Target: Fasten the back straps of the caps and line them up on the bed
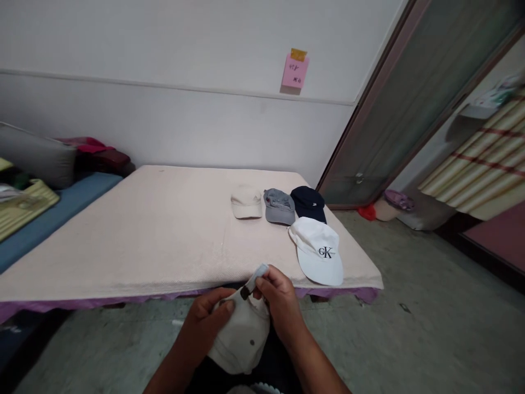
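Observation:
Both my hands hold a cream cap (240, 339) just in front of the table's near edge. My left hand (207, 320) grips the cap's side, fingers curled over the fabric. My right hand (276, 301) pinches the cap's back strap (258, 273), which sticks up between its fingers. On the cream-covered table (143, 235) lie a white cap with a black logo (318, 251), a navy cap (307, 202), a grey cap (279, 207) and a beige cap (246, 201).
To the left lies a blue mattress (61, 210) with a grey pillow (35, 156) and folded cloth. A pink note (294, 71) hangs on the wall. A glass door (410, 98) stands at the right, with slippers (396, 200) on the concrete floor.

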Motion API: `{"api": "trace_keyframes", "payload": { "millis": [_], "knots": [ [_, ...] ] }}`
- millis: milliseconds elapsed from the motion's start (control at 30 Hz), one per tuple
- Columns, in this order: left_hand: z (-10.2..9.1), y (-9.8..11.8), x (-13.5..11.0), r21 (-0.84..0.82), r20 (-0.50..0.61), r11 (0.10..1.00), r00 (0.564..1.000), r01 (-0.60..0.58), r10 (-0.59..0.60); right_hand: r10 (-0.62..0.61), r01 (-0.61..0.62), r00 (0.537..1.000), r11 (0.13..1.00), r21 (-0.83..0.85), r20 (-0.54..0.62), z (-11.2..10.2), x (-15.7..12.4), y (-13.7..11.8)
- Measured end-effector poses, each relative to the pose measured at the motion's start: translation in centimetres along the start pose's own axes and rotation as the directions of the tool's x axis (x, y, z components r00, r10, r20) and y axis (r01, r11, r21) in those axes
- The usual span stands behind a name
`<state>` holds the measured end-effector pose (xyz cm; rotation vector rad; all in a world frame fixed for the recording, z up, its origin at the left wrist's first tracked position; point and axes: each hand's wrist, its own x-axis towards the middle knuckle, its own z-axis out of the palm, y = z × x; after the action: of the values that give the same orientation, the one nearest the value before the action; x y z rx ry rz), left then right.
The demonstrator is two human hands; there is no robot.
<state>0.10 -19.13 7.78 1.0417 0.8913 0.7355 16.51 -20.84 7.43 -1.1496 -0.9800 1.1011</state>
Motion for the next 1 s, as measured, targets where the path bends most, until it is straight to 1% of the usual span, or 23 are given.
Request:
{"api": "trace_keyframes", "payload": {
  "millis": [100,200,300,367,400,467,533,600,667,700,800,867,933,1000],
  "knots": [
    [-0.8,-0.1,0.0,-0.08,-0.02,0.996,0.999,0.033,-0.035,-0.014,0.012,0.997,0.999,0.032,0.077,0.1,0.3,-0.3],
    [-1.8,-0.1,0.0,-0.131,-0.027,0.989,0.997,0.066,-0.07,-0.05,0.06,0.981,0.997,-0.048,0.187,0.1,0.5,-1.0],
    [-2.8,0.2,0.1,-0.16,-0.01,0.983,0.996,0.091,-0.094,-0.117,0.175,0.941,0.972,-0.159,0.319,0.2,0.8,-1.5],
    [-3.5,0.5,0.1,-0.163,0.025,0.981,0.995,0.103,-0.101,-0.139,0.226,0.908,0.957,-0.183,0.395,0.5,1.1,-1.7],
    [-3.8,0.6,0.0,-0.155,0.046,0.982,0.994,0.106,-0.1,-0.123,0.226,0.894,0.954,-0.196,0.43,0.7,1.2,-1.7],
    [-4.5,0.9,-0.3,-0.127,0.089,0.985,0.991,0.114,-0.103,-0.031,0.166,0.881,0.955,-0.247,0.471,1.2,1.5,-1.5],
    [-5.1,1.1,-0.7,-0.131,0.098,0.983,0.988,0.132,-0.12,0.078,0.064,0.875,0.96,-0.273,0.478,1.8,1.8,-1.1],
    [-5.6,1.4,-1.1,-0.2,0.07,0.969,0.988,0.148,-0.136,0.151,-0.049,0.866,0.975,-0.219,0.477,2.5,2.2,-0.4],
    [-6.2,1.7,-1.4,-0.298,0.022,0.944,0.989,0.145,-0.145,0.176,-0.132,0.866,0.983,-0.124,0.468,3.1,2.6,0.5],
    [-6.5,1.9,-1.4,-0.336,-0.008,0.932,0.989,0.135,-0.146,0.171,-0.156,0.877,0.985,-0.071,0.449,3.4,2.9,1.1],
    [-7.5,2.3,-1.0,-0.379,-0.1,0.921,0.986,0.086,-0.133,0.133,-0.171,0.933,0.982,0.087,0.334,4.4,3.7,2.5],
    [-8.2,2.1,-0.6,-0.369,-0.139,0.928,0.985,0.044,-0.101,0.111,-0.153,0.958,0.978,0.144,0.263,5.0,4.2,3.2],
    [-9.0,1.4,-0.2,-0.35,-0.141,0.937,0.987,0.018,-0.072,0.093,-0.127,0.963,0.985,0.12,0.251,5.4,4.5,3.4],
    [-10.2,0.6,0.2,-0.32,-0.126,0.947,0.991,0.011,-0.054,0.095,-0.124,0.951,0.989,0.079,0.294,5.5,4.8,3.5]
  ]
}}
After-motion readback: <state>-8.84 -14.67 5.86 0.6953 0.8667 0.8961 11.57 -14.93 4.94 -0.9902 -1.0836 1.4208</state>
